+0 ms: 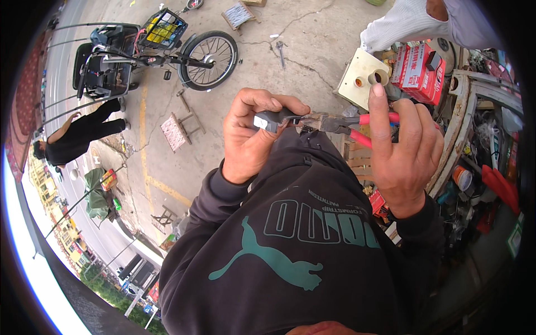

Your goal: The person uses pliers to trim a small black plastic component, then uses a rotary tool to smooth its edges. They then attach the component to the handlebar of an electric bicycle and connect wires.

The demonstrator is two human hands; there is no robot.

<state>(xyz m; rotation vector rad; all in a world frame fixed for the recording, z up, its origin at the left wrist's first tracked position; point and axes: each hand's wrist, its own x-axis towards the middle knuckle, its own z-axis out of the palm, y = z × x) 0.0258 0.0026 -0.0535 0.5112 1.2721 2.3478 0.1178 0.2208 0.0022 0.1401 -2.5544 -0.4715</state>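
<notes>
My left hand point(249, 134) pinches a small black plastic piece point(267, 120) with a shiny pale patch, shaped like a key fob. In my right hand point(405, 148) is a pair of pliers point(332, 123) with red handles; the index finger stretches out while the other fingers curl round the handles. The pliers' metal jaws point left and meet the right end of the black piece, near my left fingertips. Whether the jaws bite on a small metal part there is too fine to tell. Both hands are in front of my dark sweatshirt point(290, 223).
At the far right a co-worker's white sleeve point(396, 25) reaches over a cream board point(357, 72) beside red-and-white boxes point(419, 72). A metal-framed cart point(458, 125) of tools and parts stands at the right. A wrench point(281, 54), a stool point(175, 132) and a tricycle point(209, 58) are on the concrete.
</notes>
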